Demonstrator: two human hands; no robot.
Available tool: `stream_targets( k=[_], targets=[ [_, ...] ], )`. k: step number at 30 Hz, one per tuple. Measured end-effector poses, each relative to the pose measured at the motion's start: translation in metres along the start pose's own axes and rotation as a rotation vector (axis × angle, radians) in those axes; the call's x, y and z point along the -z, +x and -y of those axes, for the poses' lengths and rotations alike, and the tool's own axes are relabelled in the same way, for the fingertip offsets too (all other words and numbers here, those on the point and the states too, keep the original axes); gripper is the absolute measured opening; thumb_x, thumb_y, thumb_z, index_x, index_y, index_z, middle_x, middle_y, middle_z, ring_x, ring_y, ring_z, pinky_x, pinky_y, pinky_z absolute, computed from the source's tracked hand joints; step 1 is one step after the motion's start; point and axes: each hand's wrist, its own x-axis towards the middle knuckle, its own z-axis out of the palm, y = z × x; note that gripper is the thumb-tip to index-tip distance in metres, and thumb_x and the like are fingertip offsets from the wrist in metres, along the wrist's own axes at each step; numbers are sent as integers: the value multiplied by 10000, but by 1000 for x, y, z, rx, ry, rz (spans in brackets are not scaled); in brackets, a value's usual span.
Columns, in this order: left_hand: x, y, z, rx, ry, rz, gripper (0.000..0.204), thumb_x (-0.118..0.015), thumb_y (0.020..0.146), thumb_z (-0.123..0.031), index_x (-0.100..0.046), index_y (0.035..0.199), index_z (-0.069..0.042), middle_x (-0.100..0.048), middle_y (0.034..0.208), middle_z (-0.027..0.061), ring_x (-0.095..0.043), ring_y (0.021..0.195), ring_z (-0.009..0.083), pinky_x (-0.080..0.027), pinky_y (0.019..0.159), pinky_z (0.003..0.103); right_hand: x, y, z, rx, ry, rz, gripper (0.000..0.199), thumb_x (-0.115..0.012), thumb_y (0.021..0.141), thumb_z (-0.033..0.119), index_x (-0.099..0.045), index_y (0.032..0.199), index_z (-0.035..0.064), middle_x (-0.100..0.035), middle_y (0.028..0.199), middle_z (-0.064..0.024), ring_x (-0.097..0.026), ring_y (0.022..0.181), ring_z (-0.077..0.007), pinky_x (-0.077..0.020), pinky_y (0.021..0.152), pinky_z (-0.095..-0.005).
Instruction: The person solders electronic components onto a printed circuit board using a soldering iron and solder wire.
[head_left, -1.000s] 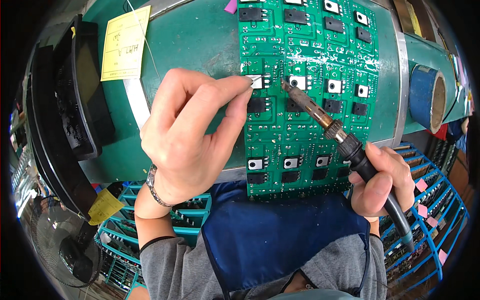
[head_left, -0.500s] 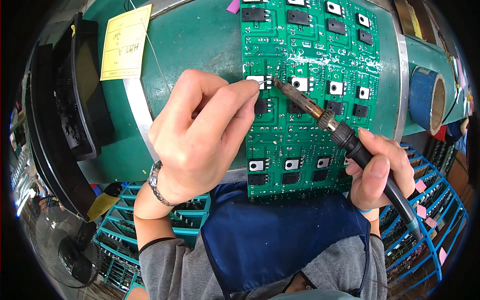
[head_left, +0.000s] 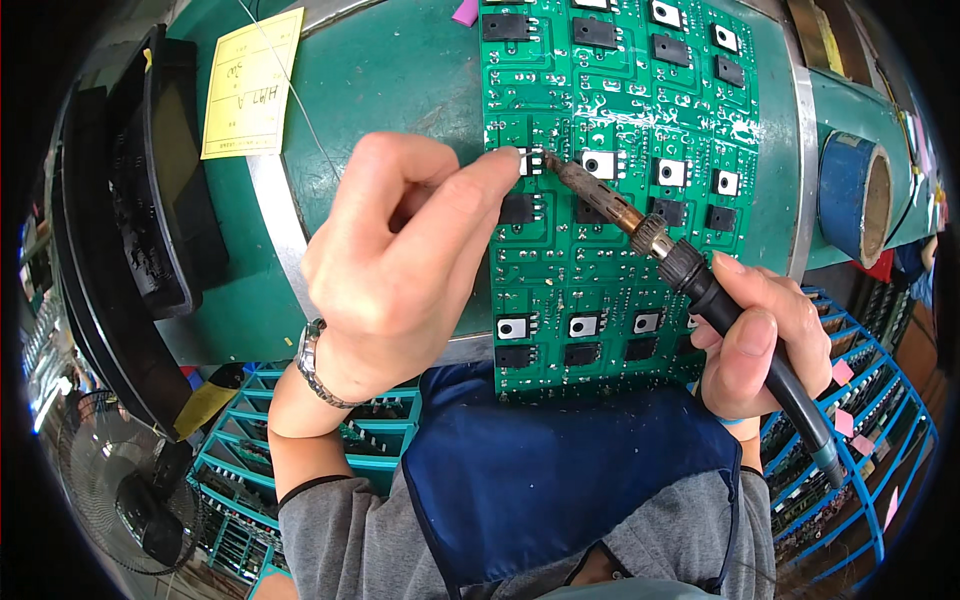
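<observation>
Left hand [head_left: 395, 245] is pinched closed on what appears to be a thin wire [head_left: 532, 153]. Right hand [head_left: 762, 340] curls round a soldering iron [head_left: 690, 277], its tip just beside the wire, over the green circuit board [head_left: 545, 284] lying on the tabletop [head_left: 400, 80].

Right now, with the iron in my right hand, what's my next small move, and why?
I'd probably hold the iron steady and ease the thin wire in your left hand slightly toward the iron's tip. The tip sits by a chip's legs on the green board, and the wire's end is close by; I can't tell whether they touch.
</observation>
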Motion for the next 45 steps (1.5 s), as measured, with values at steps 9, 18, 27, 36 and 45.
stream_targets(
  k=[9,18,27,36,45],
  targets=[
    [12,3,5,85,-15,-19,186,-729,730,67,-710,889,-27,-556,759,16,-479,600,58,-352,516,196,3,-6,-1,13,-22,-57,229,-614,865,167,-674,935,-43,-640,610,-75,-577,453,-154,-455,435,-257],
    [14,17,-26,263,-230,146,241,-744,727,59,-727,948,-35,-530,791,-12,-381,587,29,-299,495,177,36,-22,-4,-50,-69,-119,387,-548,943,364,-644,1011,-5,-577,532,-17,-542,467,-123,-403,465,-241],
    [-6,7,-37,114,-132,179,234,-767,692,33,-726,895,-75,-542,785,8,-472,617,72,-343,473,214,36,-40,-15,-13,-85,-168,350,-448,935,236,-634,910,-59,-451,456,3,-424,428,-75,-357,473,-236],
    [-9,6,-40,86,-88,143,239,-772,679,27,-726,887,-81,-541,776,5,-479,619,75,-342,471,219,39,-38,-18,-24,-6,-118,227,-605,855,183,-685,921,-18,-594,569,-50,-547,461,-152,-436,459,-264],
    [-15,8,-35,44,-43,138,246,-774,684,35,-729,901,-73,-537,774,9,-477,592,76,-354,469,221,31,-29,-21,-67,32,-116,208,-609,852,160,-684,925,-19,-601,570,-52,-562,472,-155,-463,480,-267]
  ],
)
